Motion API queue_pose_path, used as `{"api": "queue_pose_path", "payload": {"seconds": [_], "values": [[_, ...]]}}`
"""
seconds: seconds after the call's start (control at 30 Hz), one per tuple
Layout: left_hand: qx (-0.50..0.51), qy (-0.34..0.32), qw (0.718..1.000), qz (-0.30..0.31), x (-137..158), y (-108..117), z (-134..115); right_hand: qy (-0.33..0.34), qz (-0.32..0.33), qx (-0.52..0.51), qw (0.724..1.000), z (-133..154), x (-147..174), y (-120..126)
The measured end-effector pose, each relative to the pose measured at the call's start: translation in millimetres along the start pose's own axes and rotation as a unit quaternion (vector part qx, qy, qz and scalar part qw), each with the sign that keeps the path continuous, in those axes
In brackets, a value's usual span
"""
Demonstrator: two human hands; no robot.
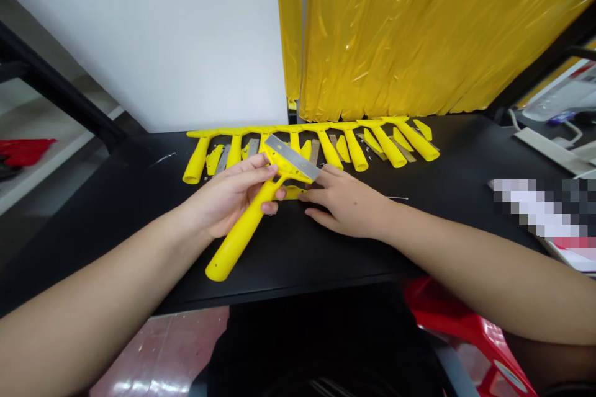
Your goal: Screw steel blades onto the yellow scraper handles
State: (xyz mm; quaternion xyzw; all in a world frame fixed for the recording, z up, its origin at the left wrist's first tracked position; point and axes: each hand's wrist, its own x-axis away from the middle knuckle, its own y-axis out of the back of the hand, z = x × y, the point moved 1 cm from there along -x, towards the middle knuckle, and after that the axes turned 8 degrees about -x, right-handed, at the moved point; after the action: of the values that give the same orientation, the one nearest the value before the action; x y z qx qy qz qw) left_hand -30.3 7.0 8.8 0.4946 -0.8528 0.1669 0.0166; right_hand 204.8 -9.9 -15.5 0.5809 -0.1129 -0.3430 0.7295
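My left hand is closed round the neck of a yellow scraper, tilted with its handle toward me. A flat metal blade lies across the scraper's head, with my left thumb pressed beside it. Just right of the head, my right hand is palm down with its fingers apart. Its index fingertip meets the end of a yellow plate on the black table. The blade's corner covers part of another right fingertip. Whether that finger touches the blade, I cannot tell.
Several yellow scraper handles stand in a row along the table's back, with yellow plates, metal blades and small screws between them. A thin metal rod lies beyond my right wrist. Yellow plastic sheeting and a white panel close off the back.
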Motion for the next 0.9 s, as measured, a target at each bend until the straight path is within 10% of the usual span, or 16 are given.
{"api": "queue_pose_path", "payload": {"seconds": [0.43, 0.7, 0.9], "values": [[-0.022, 0.02, 0.999, 0.029, -0.5, -5.2, 7.5, -0.126, 0.056, 0.032, 0.99, -0.4, 7.1, 20.8], [-0.017, 0.039, 0.998, 0.041, 1.4, -8.3, 7.1, -0.203, -0.04, -0.057, 0.977, -10.8, 9.0, 22.4], [-0.036, 0.04, 0.996, 0.064, 0.7, -12.2, 16.0, -0.241, -0.185, -0.402, 0.864, -31.5, 17.4, 39.6]]}}
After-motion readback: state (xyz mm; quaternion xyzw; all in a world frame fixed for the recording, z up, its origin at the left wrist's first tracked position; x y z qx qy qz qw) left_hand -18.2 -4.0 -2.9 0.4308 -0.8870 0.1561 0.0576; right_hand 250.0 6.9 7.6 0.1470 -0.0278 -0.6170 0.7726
